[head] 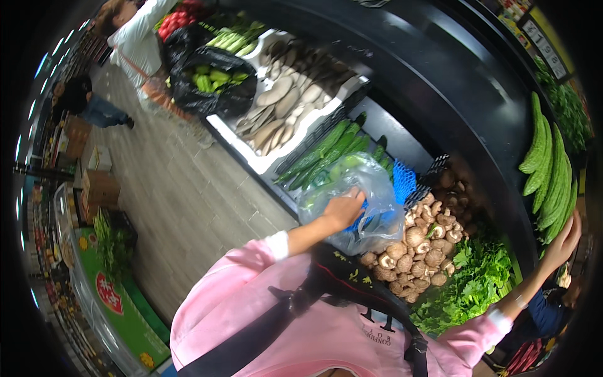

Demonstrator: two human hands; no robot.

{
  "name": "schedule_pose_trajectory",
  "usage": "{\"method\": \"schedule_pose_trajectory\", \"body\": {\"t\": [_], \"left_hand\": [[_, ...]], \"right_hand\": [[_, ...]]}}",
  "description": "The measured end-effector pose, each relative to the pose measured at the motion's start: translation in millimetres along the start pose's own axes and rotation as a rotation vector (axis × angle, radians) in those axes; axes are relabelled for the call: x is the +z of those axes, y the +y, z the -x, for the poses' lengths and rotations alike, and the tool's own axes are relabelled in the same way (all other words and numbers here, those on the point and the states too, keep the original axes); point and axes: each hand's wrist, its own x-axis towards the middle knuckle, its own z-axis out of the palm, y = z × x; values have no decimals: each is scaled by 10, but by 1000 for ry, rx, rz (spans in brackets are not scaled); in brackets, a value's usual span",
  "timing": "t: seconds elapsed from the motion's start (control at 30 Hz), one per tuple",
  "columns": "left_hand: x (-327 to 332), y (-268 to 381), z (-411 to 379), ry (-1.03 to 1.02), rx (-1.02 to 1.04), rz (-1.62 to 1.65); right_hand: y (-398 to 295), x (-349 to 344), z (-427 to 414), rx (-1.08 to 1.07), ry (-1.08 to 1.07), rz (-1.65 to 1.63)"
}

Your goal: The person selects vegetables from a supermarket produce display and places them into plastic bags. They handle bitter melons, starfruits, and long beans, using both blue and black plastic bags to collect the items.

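Observation:
My left hand point(345, 208) grips a clear plastic bag point(372, 231) in front of my chest. Green produce shows through the upper left of the bag, and something blue shows behind its film. Under and beyond the bag lie dark green cucumbers point(330, 146). On the far right, my right hand point(561, 239) reaches to the lower ends of long, wrinkled green gourds point(549, 174) stacked on a black shelf point(499, 108). Its fingers are extended beside the gourds; whether they touch is unclear. Shiitake mushrooms point(417, 257) and leafy greens point(471, 282) lie between my arms.
A white foam box point(261, 165) holds oyster mushrooms point(282, 96). Beside it sits a black plastic bag point(181, 87) with green vegetables. Blue netting point(404, 181) lies near the shiitakes. A person in white point(141, 47) stands upper left. A green-fronted case point(120, 301) borders the floor point(188, 198).

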Motion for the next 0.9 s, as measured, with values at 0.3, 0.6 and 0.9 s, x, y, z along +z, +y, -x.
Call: {"method": "schedule_pose_trajectory", "body": {"t": [0.3, 0.6, 0.9], "left_hand": [[497, -205, -153, -539, -387, 1236], [513, -341, 620, -241, 143, 1341], [-448, -1276, 1469, 32, -213, 1356]], "right_hand": [[-3078, 881, 2242, -54, -1023, -460], [-2747, 1447, 3108, -9, -968, -367], [-2942, 1389, 1951, 765, -659, -1097]]}}
